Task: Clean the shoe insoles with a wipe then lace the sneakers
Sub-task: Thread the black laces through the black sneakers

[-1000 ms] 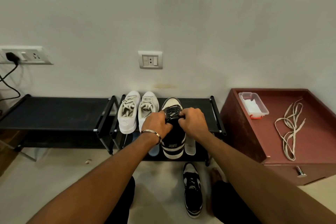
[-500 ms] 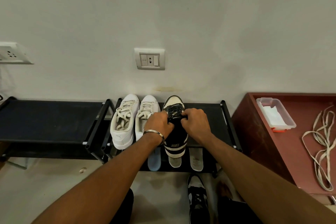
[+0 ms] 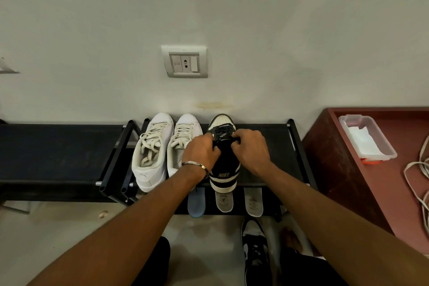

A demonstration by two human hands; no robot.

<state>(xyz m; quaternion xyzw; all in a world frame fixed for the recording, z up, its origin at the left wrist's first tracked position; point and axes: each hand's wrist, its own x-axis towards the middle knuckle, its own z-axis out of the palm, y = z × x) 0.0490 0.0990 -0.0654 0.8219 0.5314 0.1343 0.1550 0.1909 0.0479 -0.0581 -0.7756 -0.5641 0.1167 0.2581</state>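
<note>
Black-and-white sneaker (image 3: pixel 224 169) sits on the top shelf of the black shoe rack (image 3: pixel 276 146), toe to the wall, heel overhanging the front edge. Left hand (image 3: pixel 200 150) and right hand (image 3: pixel 251 148) both have fingers curled in, pinching the black laces (image 3: pixel 221 132) over the tongue. White sneaker pair (image 3: pixel 167 146) just left of it on the same shelf, laced. Three insoles (image 3: pixel 224 201) stick out at the front edge of the lower shelf. Second black-and-white sneaker (image 3: pixel 255 253) on the floor below. Red cabinet (image 3: pixel 343 169) at right: clear tub (image 3: pixel 366 139) near its back edge, loose beige laces (image 3: pixel 417 176) at the right edge.
</note>
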